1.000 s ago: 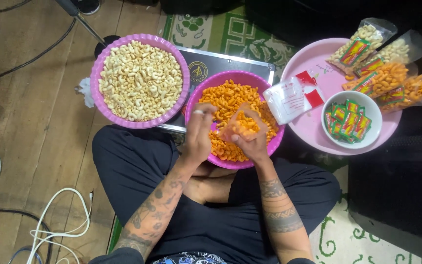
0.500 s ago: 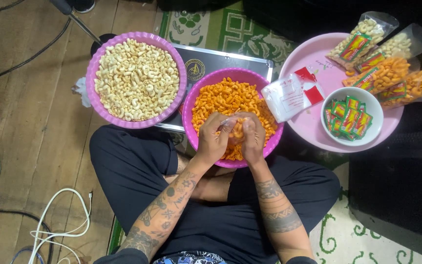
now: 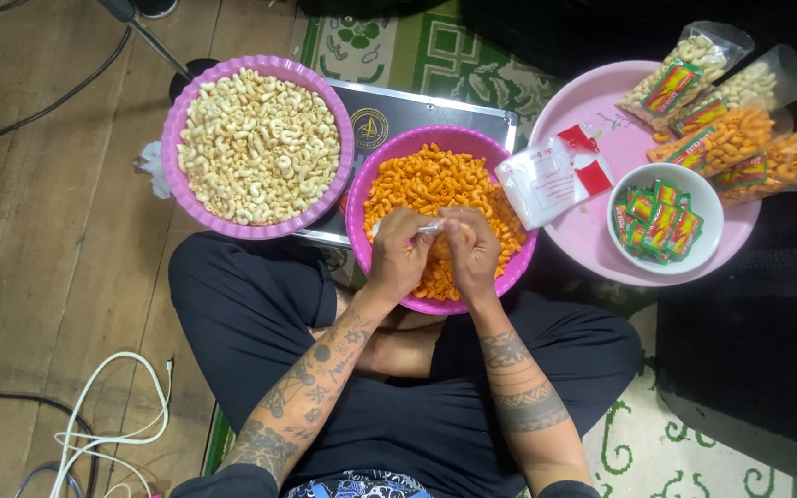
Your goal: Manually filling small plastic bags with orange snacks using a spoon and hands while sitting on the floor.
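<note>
My left hand (image 3: 398, 254) and my right hand (image 3: 470, 247) are together over a purple bowl (image 3: 359, 184) of orange curled snacks (image 3: 426, 180). Both grip a small clear plastic bag (image 3: 422, 231) between them; the bag holds some orange snacks, mostly hidden by my fingers. A second purple bowl (image 3: 177, 124), filled with pale curled snacks (image 3: 255, 143), sits to the left.
A pink tray (image 3: 592, 240) at right carries filled snack bags (image 3: 721, 101), a stack of empty clear bags (image 3: 551, 180) and a white bowl (image 3: 707, 189) of small green-red label packets (image 3: 657, 217). A dark flat case (image 3: 398, 115) lies under the bowls. White cables (image 3: 94, 415) are at lower left.
My hands have closed together on the bag over the orange snacks; a second ago they held it open and apart.
</note>
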